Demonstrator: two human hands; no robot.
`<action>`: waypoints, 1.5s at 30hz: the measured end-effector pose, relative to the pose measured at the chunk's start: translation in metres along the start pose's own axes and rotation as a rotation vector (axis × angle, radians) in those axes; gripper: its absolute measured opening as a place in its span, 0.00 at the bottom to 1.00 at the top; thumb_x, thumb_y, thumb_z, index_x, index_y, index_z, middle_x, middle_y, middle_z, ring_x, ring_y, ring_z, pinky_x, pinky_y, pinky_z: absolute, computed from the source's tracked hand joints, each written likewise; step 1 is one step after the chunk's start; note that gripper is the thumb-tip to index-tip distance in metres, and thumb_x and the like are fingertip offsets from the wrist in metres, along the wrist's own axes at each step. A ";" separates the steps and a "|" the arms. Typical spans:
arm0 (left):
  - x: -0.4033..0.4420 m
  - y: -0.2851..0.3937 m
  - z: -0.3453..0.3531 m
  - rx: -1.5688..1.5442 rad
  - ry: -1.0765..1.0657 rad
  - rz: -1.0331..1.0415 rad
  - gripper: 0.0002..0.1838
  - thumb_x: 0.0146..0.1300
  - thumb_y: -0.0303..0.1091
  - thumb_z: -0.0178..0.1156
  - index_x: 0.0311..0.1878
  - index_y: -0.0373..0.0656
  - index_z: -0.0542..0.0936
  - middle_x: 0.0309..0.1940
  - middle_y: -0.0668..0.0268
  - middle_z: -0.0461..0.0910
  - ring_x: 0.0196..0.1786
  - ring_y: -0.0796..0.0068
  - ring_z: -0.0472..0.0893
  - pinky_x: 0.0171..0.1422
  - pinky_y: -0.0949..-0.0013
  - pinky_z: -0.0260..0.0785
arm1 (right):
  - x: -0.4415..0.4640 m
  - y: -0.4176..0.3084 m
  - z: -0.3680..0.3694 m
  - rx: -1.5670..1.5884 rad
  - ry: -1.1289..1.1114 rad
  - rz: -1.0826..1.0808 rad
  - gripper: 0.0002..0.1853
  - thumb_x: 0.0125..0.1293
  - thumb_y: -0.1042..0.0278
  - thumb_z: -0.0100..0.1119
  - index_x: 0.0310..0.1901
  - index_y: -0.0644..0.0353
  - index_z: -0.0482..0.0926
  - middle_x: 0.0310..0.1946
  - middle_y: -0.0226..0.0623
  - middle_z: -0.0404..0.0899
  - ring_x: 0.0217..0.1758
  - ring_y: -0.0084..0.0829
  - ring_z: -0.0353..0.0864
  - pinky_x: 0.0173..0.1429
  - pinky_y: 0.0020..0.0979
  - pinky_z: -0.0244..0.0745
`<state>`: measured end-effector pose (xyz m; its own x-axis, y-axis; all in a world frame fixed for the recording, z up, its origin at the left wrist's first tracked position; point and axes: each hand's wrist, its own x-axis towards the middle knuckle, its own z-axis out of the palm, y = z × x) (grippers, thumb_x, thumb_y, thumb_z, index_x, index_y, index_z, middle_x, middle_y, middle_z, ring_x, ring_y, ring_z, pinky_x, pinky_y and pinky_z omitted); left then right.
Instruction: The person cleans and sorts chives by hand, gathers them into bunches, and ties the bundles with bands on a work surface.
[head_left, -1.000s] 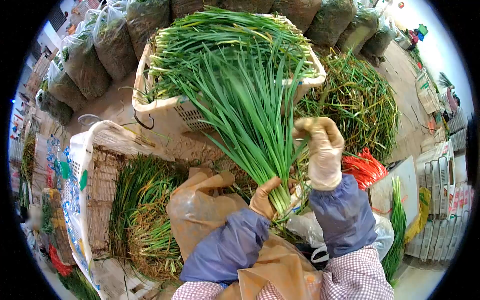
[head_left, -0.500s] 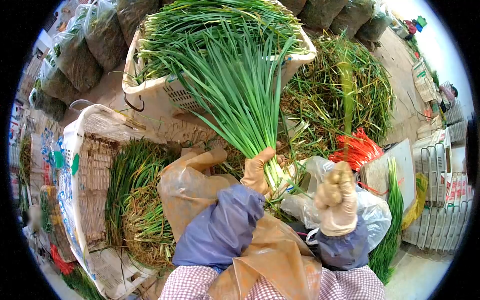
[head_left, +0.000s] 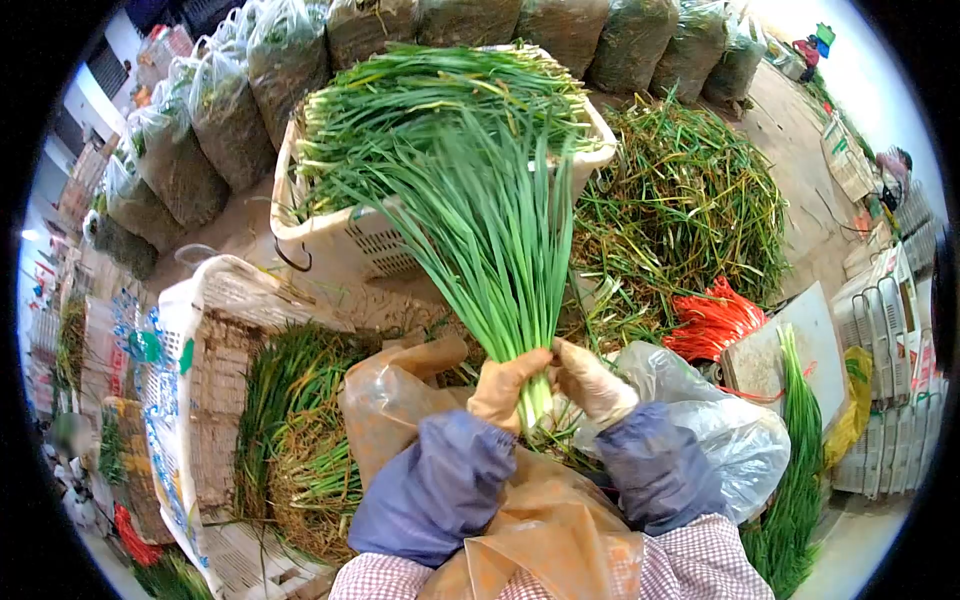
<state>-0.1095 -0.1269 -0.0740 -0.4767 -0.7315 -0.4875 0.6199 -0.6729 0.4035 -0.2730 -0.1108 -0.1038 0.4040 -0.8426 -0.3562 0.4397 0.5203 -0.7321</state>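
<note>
A bunch of garlic chives (head_left: 500,265) stands fanned out in front of me, leaves up and pale stems down. My left hand (head_left: 508,385), in a dirty pale glove, is wrapped round its lower stems. My right hand (head_left: 598,383), gloved too, meets the bunch's right side at the same height. Its fingers are curled in and the tips are hidden against the stems, so what they pinch is unclear. Beneath both hands, an orange-brown plastic apron (head_left: 560,515) covers my lap.
Ahead stands a white crate (head_left: 375,245) heaped with chives. Trimmed leaves form a pile (head_left: 690,200) to its right. Red ties (head_left: 712,318) lie by a board (head_left: 775,355) and a clear plastic bag (head_left: 735,440). A second crate (head_left: 180,400) with loose chives (head_left: 305,440) is at left.
My right hand has come down-left from its raised spot to the bunch. The long yellowish leaf blurred above it before is no longer seen there. My left hand keeps its hold.
</note>
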 end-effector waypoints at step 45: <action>-0.233 0.094 -0.041 2.989 0.285 0.950 0.34 0.56 0.30 0.52 0.68 0.67 0.64 0.49 0.59 0.74 0.39 0.64 0.77 0.41 0.61 0.69 | -0.033 0.007 0.087 -1.512 0.140 -1.054 0.06 0.56 0.65 0.63 0.35 0.53 0.79 0.26 0.34 0.73 0.33 0.38 0.75 0.37 0.37 0.72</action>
<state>0.0857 -0.0149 0.0456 -0.6344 -0.7634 0.1214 -0.7224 0.5296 -0.4446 -0.2136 -0.0674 -0.0464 0.3761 -0.7411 0.5561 -0.6029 -0.6515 -0.4605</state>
